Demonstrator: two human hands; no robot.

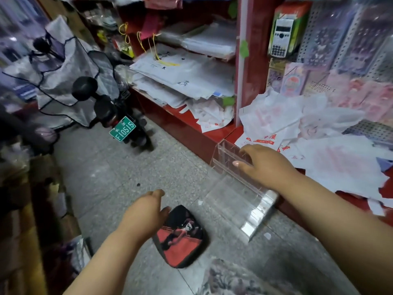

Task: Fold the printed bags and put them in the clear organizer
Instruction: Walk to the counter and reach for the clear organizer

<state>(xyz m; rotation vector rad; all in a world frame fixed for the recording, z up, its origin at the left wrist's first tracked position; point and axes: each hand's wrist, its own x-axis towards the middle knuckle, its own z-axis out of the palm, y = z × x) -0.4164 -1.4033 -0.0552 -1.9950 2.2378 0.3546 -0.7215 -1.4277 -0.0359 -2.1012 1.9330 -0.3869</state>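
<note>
A clear acrylic organizer (238,194) leans off the front edge of the red counter (191,128), tilted toward the floor. My right hand (263,165) lies on its upper part, thumb over the near wall and fingers at the far side. My left hand (146,211) hovers lower left of the organizer with relaxed fingers, holding nothing. White bags with red print (331,150) lie crumpled in a loose heap on the counter, right of the organizer.
A red and black cushion (180,237) lies on the grey tiled floor under my left hand. A covered scooter (102,103) with a green plate stands at the left. Shelves of stacked white bags (187,75) rise behind the counter. Cartons (42,209) line the left edge.
</note>
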